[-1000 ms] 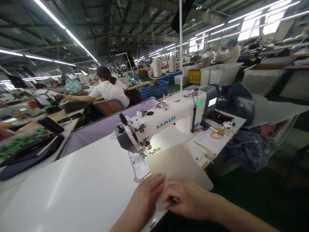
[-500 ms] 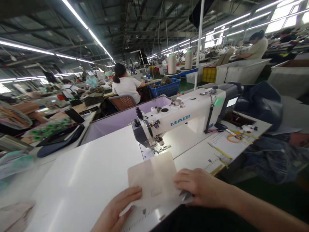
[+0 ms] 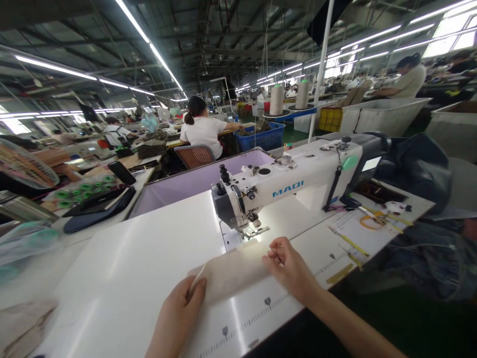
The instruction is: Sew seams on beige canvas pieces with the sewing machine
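A beige fabric piece [image 3: 233,271], seemingly folded or bent over, lies in front of the presser foot [image 3: 257,231] of a white sewing machine [image 3: 294,179]. My left hand [image 3: 182,308] is closed on its left end, thumb on top, and that edge curls up off the table. At the right end, the fingers of my right hand [image 3: 288,268] are pinched together at the fabric's edge. A small dark sliver shows between those fingers, too small to name. The needle area is lit, and the fabric's far edge lies close to the foot.
Scissors [image 3: 374,215] and yellow tape lie on the white table [image 3: 149,263] at right. Two thread cones [image 3: 276,100] stand behind the machine. A lilac bin [image 3: 194,176] borders the far edge. Co-workers [image 3: 203,130] sit beyond. Pale cloth [image 3: 26,325] lies at lower left.
The fabric lay flat and now looks folded or bent, its left edge raised. My left hand now grips that edge. My right hand moved up toward the foot and pinches. The view shifted slightly.
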### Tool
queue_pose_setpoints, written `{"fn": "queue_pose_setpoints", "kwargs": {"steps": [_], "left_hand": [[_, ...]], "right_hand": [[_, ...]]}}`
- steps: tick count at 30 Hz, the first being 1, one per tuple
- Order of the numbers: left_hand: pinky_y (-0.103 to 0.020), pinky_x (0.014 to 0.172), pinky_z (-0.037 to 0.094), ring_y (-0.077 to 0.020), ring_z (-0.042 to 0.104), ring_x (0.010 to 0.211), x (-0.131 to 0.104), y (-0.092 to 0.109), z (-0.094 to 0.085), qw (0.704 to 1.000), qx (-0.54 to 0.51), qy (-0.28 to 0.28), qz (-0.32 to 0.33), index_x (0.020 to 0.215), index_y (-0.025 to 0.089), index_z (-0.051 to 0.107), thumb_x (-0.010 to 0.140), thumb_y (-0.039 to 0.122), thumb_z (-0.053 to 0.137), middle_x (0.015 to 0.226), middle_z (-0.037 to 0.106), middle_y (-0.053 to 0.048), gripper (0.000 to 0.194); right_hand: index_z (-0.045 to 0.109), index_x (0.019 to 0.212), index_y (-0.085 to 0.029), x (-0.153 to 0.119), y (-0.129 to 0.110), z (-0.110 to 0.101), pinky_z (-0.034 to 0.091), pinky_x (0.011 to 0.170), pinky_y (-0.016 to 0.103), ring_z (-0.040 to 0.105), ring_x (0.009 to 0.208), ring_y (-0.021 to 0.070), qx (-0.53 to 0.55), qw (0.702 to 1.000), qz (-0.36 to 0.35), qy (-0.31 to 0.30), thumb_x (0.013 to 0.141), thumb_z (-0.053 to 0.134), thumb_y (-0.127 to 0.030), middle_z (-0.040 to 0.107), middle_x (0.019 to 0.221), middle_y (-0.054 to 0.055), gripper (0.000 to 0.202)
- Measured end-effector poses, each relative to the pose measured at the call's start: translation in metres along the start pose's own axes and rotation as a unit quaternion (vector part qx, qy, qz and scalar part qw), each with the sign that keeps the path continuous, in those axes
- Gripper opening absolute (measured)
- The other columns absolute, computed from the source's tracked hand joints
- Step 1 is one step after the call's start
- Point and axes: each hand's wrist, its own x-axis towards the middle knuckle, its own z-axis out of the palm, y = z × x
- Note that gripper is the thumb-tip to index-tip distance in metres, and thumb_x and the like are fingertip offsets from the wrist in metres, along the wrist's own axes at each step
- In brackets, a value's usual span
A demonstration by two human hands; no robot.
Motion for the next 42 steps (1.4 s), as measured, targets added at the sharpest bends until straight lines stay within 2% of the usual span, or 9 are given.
{"fn": "queue_pose_setpoints", "kwargs": {"steps": [3, 6, 9, 15, 19, 22, 31, 42], "left_hand": [[-0.03, 0.072, 0.053, -0.0254, 0.071, 0.082, -0.004, 0.0, 0.003, 1.0, -0.004, 0.008, -0.019, 0.083, 0.025, 0.067, 0.089, 0.054, 0.04, 0.081, 0.075, -0.001, 0.039], [-0.031, 0.07, 0.052, -0.0257, 0.071, 0.079, -0.007, 0.0, 0.006, 0.999, 0.002, 0.014, -0.043, 0.088, 0.027, 0.066, 0.089, 0.055, 0.042, 0.078, 0.074, 0.0, 0.038], [-0.031, 0.067, 0.051, -0.0261, 0.071, 0.075, -0.01, 0.003, 0.008, 0.998, 0.01, 0.011, -0.066, 0.086, 0.027, 0.063, 0.089, 0.055, 0.041, 0.077, 0.073, -0.001, 0.036], [-0.032, 0.065, 0.049, -0.0265, 0.07, 0.074, -0.013, 0.009, 0.01, 0.996, 0.023, 0.011, -0.089, 0.085, 0.027, 0.06, 0.09, 0.054, 0.04, 0.075, 0.073, -0.001, 0.034], [-0.03, 0.064, 0.047, -0.0246, 0.069, 0.069, -0.013, 0.013, 0.012, 0.995, 0.03, 0.029, -0.087, 0.079, 0.027, 0.056, 0.09, 0.053, 0.042, 0.07, 0.07, 0.001, 0.031], [-0.03, 0.063, 0.046, -0.0244, 0.069, 0.069, -0.013, 0.015, 0.012, 0.995, 0.04, 0.022, -0.093, 0.078, 0.027, 0.055, 0.091, 0.054, 0.041, 0.068, 0.07, 0.002, 0.033], [-0.033, 0.066, 0.049, -0.0272, 0.071, 0.074, -0.009, 0.008, 0.012, 0.992, 0.039, -0.009, -0.115, 0.084, 0.027, 0.057, 0.091, 0.059, 0.037, 0.074, 0.072, -0.001, 0.038], [-0.033, 0.065, 0.049, -0.0272, 0.07, 0.074, -0.006, 0.004, 0.013, 0.993, 0.05, -0.01, -0.104, 0.085, 0.027, 0.056, 0.091, 0.056, 0.038, 0.076, 0.072, -0.001, 0.035]], "right_hand": [[0.06, 0.089, -0.022, 0.0, -0.003, 0.0, 0.049, 0.073, 0.028, 0.066, 0.077, 0.0177, -0.025, 0.998, -0.043, -0.039, 0.085, 0.06, -0.031, 0.07, 0.082, 0.001, 0.009], [0.07, 0.092, -0.022, 0.006, -0.004, 0.004, 0.048, 0.075, 0.029, 0.067, 0.079, 0.0179, -0.048, 0.996, -0.053, -0.054, 0.086, 0.059, -0.026, 0.074, 0.087, 0.002, 0.013], [0.073, 0.088, -0.02, 0.011, -0.004, 0.008, 0.048, 0.074, 0.029, 0.066, 0.078, 0.0187, -0.073, 0.994, -0.051, -0.059, 0.086, 0.059, -0.025, 0.074, 0.087, 0.003, 0.014], [0.074, 0.086, -0.018, 0.013, -0.004, 0.012, 0.046, 0.072, 0.028, 0.064, 0.075, 0.0181, -0.113, 0.99, -0.07, -0.05, 0.089, 0.059, -0.021, 0.071, 0.084, 0.004, 0.015], [0.073, 0.082, -0.018, 0.014, -0.008, 0.012, 0.045, 0.069, 0.026, 0.063, 0.073, 0.0173, -0.128, 0.989, -0.054, -0.058, 0.088, 0.06, -0.02, 0.069, 0.081, 0.004, 0.014], [0.073, 0.082, -0.018, 0.014, -0.011, 0.011, 0.044, 0.069, 0.026, 0.064, 0.073, 0.0172, -0.13, 0.989, -0.042, -0.056, 0.089, 0.06, -0.019, 0.07, 0.082, 0.004, 0.014], [0.069, 0.077, -0.018, 0.014, -0.01, 0.012, 0.041, 0.066, 0.026, 0.063, 0.071, 0.0169, -0.144, 0.988, -0.03, -0.045, 0.089, 0.06, -0.02, 0.068, 0.078, 0.003, 0.015], [0.066, 0.074, -0.018, 0.016, -0.015, 0.012, 0.038, 0.067, 0.025, 0.062, 0.072, 0.0159, -0.154, 0.986, -0.024, -0.05, 0.089, 0.06, -0.019, 0.067, 0.077, 0.003, 0.016]]}}
